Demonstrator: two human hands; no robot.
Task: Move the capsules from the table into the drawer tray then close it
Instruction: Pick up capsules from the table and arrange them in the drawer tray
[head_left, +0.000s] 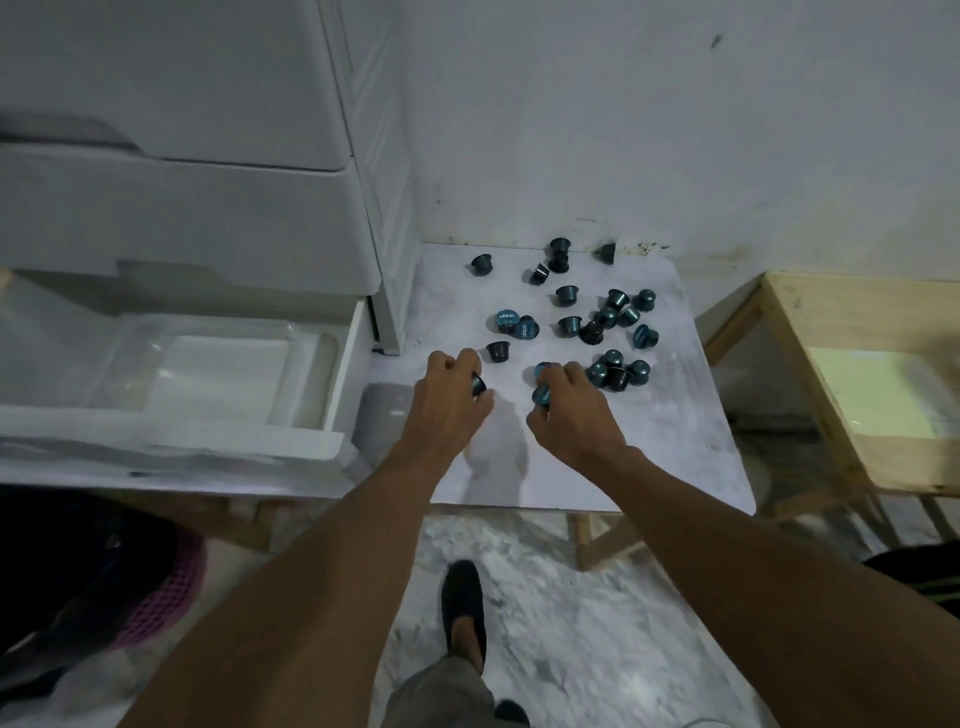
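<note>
The left hand (451, 402) is curling its fingers round one dark capsule (477, 384) just right of the open drawer (345, 364), while the right hand (579, 415), farther right of the drawer, is pinching what look like two teal capsules (542, 396). The table (597, 467) is standing against the drawer's right side, the clear tray (228, 374) is lying inside the drawer, and the loose capsules (566, 295) are lying scattered well right of it. Small handfuls seem wisest, with fingers closed until they are over the tray, since the capsules look light and prone to rolling.
</note>
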